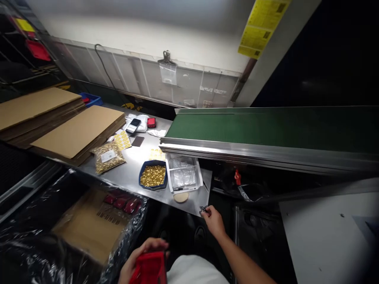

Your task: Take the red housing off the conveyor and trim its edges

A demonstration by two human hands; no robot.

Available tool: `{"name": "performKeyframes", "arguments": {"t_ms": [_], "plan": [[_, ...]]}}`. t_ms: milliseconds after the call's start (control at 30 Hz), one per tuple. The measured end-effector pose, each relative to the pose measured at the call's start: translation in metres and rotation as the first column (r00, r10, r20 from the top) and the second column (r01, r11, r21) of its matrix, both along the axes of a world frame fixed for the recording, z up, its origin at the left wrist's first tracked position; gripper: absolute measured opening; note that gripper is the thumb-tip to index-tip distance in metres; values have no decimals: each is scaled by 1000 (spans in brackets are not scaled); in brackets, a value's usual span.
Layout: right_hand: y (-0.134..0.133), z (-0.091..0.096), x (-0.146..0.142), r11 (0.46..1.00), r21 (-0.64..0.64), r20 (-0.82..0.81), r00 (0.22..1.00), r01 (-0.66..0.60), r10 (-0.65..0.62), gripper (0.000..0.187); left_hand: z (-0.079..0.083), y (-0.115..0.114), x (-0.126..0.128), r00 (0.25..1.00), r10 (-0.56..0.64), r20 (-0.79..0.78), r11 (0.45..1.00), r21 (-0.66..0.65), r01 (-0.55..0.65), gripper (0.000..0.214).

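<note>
My left hand (139, 258) grips a red plastic part (149, 270) low in the view, close to my lap. My right hand (213, 221) reaches to the front edge of the steel table (130, 177) and pinches a small dark object (203, 209) between its fingertips. Just beyond that hand lie a round tan disc (181, 197), a clear plastic tray (184, 173) with bagged parts and a blue bowl (153, 175) full of small gold pieces.
A green conveyor belt (266, 126) runs right from the table. Flat cardboard sheets (77, 132) are stacked at left, with a bag of gold parts (108, 157), yellow labels, a phone (133, 125) and a red item behind. A plastic-wrapped carton (91, 225) with red parts sits lower left.
</note>
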State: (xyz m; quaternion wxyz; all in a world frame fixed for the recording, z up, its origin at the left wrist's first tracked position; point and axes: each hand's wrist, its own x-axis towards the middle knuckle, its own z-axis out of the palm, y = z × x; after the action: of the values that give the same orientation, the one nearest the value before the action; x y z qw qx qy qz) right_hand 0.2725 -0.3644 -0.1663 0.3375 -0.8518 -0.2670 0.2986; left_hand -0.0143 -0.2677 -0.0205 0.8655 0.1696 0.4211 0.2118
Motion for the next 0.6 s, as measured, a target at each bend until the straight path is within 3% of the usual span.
{"name": "performKeyframes", "arguments": {"t_ms": [67,133,167,333,433,500,600], "plan": [[10,18,-7,1000,20,-51,999,-14,15,22,3,-2,11,963,-94,253,960,-235,155,60],[24,45,-15,998,40,-96,994,-53,57,27,7,-2,22,886,-99,453,904,-330,270,71],[32,62,-19,995,56,-116,989,-80,86,30,9,0,26,876,-71,478,904,-340,259,71],[60,171,-55,944,197,-171,939,-266,300,33,18,15,36,961,54,272,942,-333,41,71],[66,226,-80,873,218,-86,882,-436,462,20,26,22,34,940,146,309,945,-326,-40,69],[68,246,-93,827,198,-21,842,-526,540,16,33,24,30,920,183,346,938,-342,-58,69],[72,257,-107,776,173,36,791,-607,611,13,47,23,26,915,198,352,934,-351,-67,72]]}}
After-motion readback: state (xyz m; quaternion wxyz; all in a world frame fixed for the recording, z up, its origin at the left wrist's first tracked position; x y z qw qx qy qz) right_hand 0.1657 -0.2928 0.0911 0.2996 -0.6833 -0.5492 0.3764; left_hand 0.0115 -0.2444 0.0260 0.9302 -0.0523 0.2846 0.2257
